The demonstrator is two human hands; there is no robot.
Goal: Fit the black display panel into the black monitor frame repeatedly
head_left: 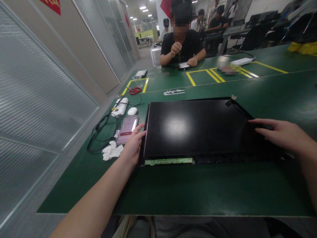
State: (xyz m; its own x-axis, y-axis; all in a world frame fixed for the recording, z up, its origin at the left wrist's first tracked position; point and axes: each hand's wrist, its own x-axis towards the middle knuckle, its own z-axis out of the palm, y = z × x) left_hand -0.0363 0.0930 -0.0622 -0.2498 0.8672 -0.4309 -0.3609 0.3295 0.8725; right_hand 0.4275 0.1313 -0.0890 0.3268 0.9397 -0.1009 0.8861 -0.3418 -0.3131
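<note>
A black LCD screen panel [210, 129] lies face up on the green table in a thin black frame. Along its near edge, toward the left, runs a narrow green circuit board [168, 161]. My left hand [135, 143] grips the panel's left side, with the fingertips at the edge and the thumb hidden. On the opposite side, my right hand [279, 132] holds the right edge between thumb and fingers. A small piece of pale tape [233, 97] sticks up at the panel's far right corner.
Left of the panel are a phone [127, 129], crumpled tissue [112, 150], a white earbud case [132, 111], a white device [120, 106], black cable [95, 129] and red-handled scissors [135, 90]. White strips [174, 92] lie beyond. A person [182, 43] across the table handles a small device.
</note>
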